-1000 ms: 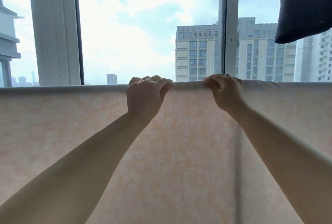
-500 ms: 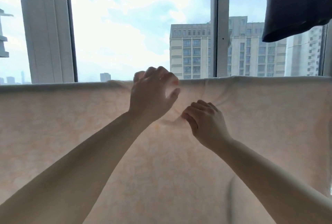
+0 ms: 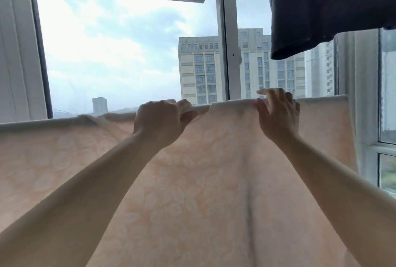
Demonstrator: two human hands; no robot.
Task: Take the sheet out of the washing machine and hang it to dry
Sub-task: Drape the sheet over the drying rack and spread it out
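The left hand (image 3: pixel 162 121) is curled tight over the top fold of the sheet (image 3: pixel 192 181), fingers bunching a little of the cloth where it passes over whatever it hangs on — the line or rod itself is hidden under the fabric. The right hand (image 3: pixel 277 114) sits further along the same fold, thumb pressed on the near face and fingers partly lifted and spread, so whether it pinches the cloth or only steadies it I cannot tell. The sheet looks soft and limp, probably damp and heavier than it seems, likely to drag or slide to one side; the top fold is the sensible place to hold it, tugging sideways to even it out. It is pale peach with a faint flower pattern, hanging across the window (image 3: pixel 128 52), with one long vertical crease below the right hand. A dark garment (image 3: pixel 332 9) hangs above, apart from it.
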